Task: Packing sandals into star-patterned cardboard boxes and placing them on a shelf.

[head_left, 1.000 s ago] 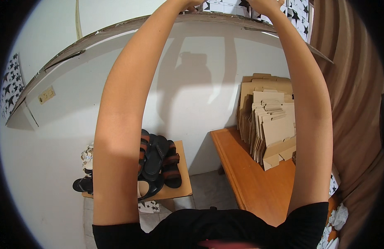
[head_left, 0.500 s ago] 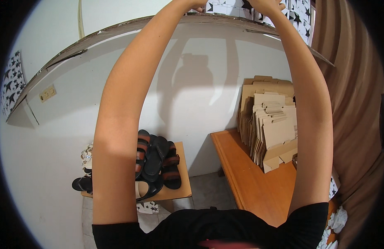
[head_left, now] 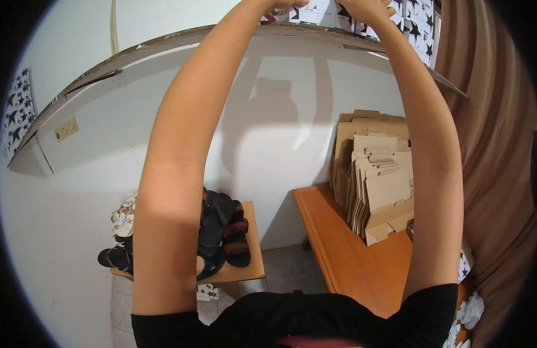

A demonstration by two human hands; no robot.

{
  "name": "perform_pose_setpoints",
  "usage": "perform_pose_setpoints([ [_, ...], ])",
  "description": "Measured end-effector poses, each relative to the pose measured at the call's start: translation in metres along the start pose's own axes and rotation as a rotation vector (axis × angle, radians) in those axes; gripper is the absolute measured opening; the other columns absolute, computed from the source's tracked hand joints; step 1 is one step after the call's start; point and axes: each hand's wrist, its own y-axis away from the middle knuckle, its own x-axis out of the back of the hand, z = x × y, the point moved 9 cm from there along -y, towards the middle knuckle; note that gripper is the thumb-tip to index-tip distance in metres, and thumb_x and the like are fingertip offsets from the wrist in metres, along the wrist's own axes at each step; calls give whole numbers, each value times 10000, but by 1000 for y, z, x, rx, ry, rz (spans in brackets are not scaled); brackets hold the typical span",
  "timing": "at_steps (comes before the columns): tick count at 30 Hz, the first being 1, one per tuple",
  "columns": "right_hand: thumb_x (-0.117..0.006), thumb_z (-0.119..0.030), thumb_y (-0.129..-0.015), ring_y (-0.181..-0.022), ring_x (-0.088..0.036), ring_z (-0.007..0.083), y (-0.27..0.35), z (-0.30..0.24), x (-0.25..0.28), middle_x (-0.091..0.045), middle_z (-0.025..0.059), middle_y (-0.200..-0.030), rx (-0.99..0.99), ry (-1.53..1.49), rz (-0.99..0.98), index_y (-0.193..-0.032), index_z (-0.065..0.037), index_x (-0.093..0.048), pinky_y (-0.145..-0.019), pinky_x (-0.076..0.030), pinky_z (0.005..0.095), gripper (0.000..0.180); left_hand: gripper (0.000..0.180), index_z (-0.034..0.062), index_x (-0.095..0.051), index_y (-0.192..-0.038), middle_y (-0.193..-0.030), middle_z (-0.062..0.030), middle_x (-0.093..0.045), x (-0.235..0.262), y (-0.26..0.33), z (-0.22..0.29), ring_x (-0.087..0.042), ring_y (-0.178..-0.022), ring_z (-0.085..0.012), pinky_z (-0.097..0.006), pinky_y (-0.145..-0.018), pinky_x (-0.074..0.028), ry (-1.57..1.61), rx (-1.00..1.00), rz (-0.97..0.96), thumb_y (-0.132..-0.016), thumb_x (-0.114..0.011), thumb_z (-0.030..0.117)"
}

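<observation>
Both my arms reach up to a shelf [head_left: 181, 42] at the top of the view. A white box with black stars and a blank-lined label [head_left: 323, 17] sits at the shelf's front edge, cut off by the frame. My left hand [head_left: 282, 7] is closed at the box's left side, a finger over its front. My right hand [head_left: 368, 9] is closed at its right side, with some fingertips bent outward. The upper parts of both hands are partly out of view. More star-patterned boxes [head_left: 418, 29] stand right of my right hand.
Below left, sandals [head_left: 219, 223] are piled on a cardboard box [head_left: 254, 232]. Folded brown cardboard [head_left: 384, 180] leans on a wooden table [head_left: 338, 243] at right. A brown curtain [head_left: 483, 116] hangs on the far right; crumpled white paper [head_left: 470, 310] lies below it.
My left forearm has shifted slightly right, and my left fingers now reach further over the box's front. The box shows a little lower and farther left in the view.
</observation>
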Motion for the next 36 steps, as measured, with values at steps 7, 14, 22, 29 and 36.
perform_pose_setpoints([
  [7, -559, -429, -766, -1204, -300, 421, 8, -23, 6, -350, 237, -1302, 79, -22, 56, -1144, -80, -561, -949, -290, 559, 514, 776, 172, -193, -1340, -946, -207, -553, 13, -11, -37, -573, -666, -245, -426, -532, -542, 163, 67, -57, -753, -699, 143],
  [14, -616, -294, -754, -1040, -520, 406, -16, -16, -21, -547, 275, -1096, 133, -361, -15, -1121, 15, -516, -872, -433, 434, 490, 845, 162, -165, -1354, -961, -187, -526, 7, -19, -53, -557, -624, -229, -376, -467, -490, 159, 65, -135, -727, -725, 242],
  [22, -613, -260, -711, -938, -585, 387, -8, -22, -13, -605, 273, -964, 70, -386, 20, -1088, 63, -504, -811, -470, 409, 508, 892, -20, -138, -1322, -900, -190, -552, 8, -19, -33, -563, -743, -241, -367, -541, -489, -22, -26, 85, -684, -715, 215],
  [29, -611, -266, -703, -848, -618, 367, -19, -2, -10, -629, 250, -898, 46, -393, -37, -1011, 40, -580, -759, -494, 378, 436, 874, -46, -147, -1308, -843, -188, -556, -1, -10, -12, -559, -643, -226, -364, -475, -474, -10, -37, 74, -676, -700, 194],
  [36, -614, -279, -699, -852, -624, 347, -22, -1, -6, -638, 244, -862, 131, -264, -8, -879, 40, -646, -769, -495, 367, 368, 841, -40, -181, -1296, -782, -161, -558, 0, -6, -8, -544, -591, -201, -330, -442, -451, -59, -39, 112, -667, -697, 174],
])
